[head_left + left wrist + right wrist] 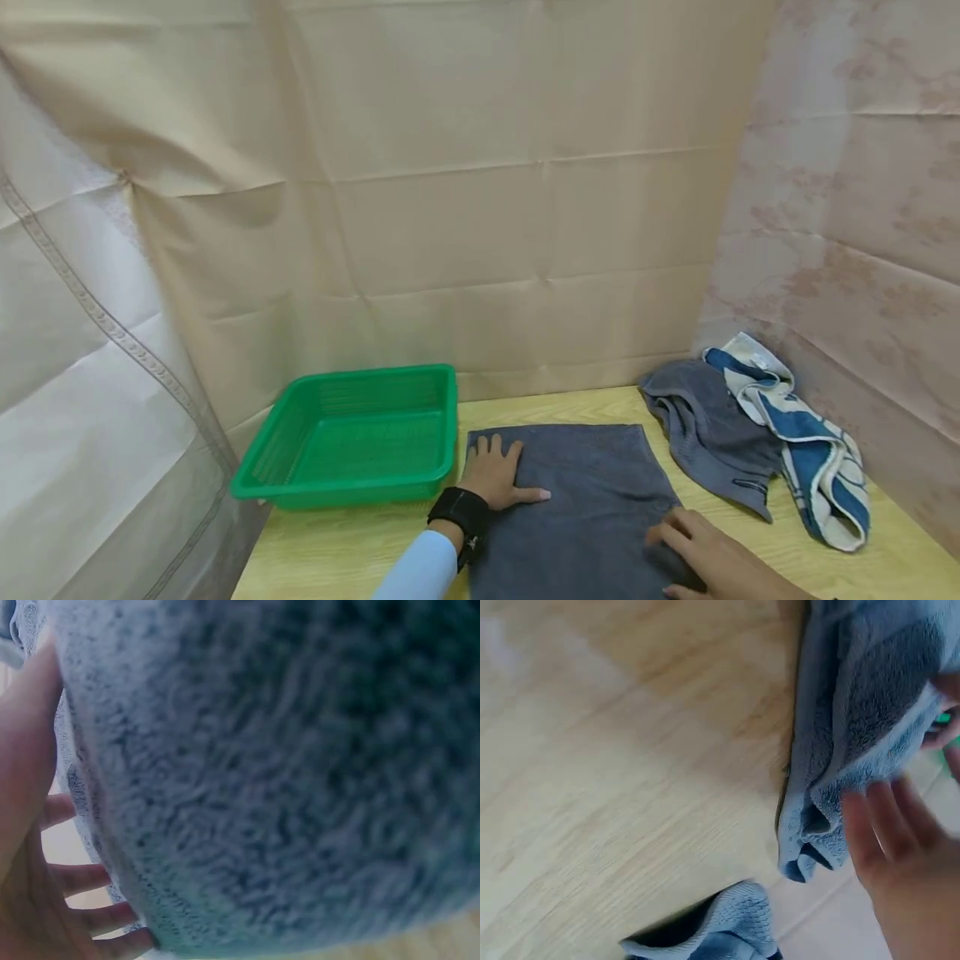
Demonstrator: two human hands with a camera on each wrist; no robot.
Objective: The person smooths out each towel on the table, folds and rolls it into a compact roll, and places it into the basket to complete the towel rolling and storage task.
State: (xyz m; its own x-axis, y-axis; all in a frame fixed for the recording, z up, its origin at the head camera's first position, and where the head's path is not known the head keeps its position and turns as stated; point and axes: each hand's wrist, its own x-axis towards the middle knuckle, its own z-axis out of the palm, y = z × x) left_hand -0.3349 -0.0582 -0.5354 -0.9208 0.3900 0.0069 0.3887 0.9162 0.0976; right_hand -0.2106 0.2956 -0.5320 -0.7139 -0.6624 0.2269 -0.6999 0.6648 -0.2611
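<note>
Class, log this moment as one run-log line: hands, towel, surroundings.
left hand: flat on grey towel | right hand: on towel's right edge | green basket: left | crumpled towels: right

Grey towel (577, 492), green basket (352, 492)

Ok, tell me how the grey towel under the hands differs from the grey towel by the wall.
The grey towel under the hands lies spread flat, pressed by the left hand and right hand. The grey towel by the wall is crumpled, untouched, beside a blue-and-white cloth. Both are grey terry on the wooden table.
</note>
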